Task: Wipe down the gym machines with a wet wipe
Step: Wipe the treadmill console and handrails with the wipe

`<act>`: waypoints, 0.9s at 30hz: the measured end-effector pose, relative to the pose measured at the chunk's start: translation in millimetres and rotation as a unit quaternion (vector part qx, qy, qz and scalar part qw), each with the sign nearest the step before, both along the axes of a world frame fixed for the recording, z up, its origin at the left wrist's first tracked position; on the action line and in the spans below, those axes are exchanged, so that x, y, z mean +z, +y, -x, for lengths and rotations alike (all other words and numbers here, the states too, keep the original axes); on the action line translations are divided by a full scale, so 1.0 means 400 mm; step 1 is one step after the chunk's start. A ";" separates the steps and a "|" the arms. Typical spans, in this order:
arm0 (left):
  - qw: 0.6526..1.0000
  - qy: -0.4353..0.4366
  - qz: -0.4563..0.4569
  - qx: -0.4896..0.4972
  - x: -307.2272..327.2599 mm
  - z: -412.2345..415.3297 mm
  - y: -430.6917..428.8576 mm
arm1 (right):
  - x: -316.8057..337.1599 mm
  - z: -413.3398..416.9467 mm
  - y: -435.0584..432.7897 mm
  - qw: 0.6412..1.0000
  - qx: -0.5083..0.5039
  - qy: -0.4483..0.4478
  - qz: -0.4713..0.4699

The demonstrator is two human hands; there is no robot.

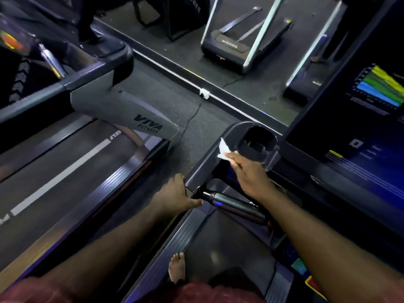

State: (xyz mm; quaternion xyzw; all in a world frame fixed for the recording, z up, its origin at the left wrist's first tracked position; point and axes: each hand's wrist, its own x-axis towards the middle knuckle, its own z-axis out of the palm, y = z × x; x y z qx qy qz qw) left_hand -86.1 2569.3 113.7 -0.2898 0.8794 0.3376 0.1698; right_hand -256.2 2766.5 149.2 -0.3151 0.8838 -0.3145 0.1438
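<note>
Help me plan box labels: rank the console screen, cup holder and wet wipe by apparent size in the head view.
1. console screen, though cut off by the frame edge
2. cup holder
3. wet wipe, partly covered by the right hand

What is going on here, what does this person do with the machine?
A person stands on a treadmill and is cleaning it. The right hand holds a white wipe against the dark console arm, beside the cup holder. The left hand grips the lower end of that arm, near the metal handlebar.
</note>
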 end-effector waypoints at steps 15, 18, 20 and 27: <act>0.992 -0.046 0.090 0.070 0.006 -0.005 0.029 | -0.076 0.094 -0.137 0.937 0.285 0.198 -0.035; 0.990 -0.062 0.098 0.086 0.014 -0.003 0.036 | -0.071 0.078 -0.207 0.934 0.299 0.180 -0.074; 0.988 -0.076 0.096 0.099 0.021 0.001 0.040 | -0.072 0.024 -0.236 0.913 0.349 0.186 -0.096; 0.979 -0.120 0.090 0.138 0.041 -0.004 0.059 | -0.112 -0.013 -0.096 0.923 0.357 0.137 0.046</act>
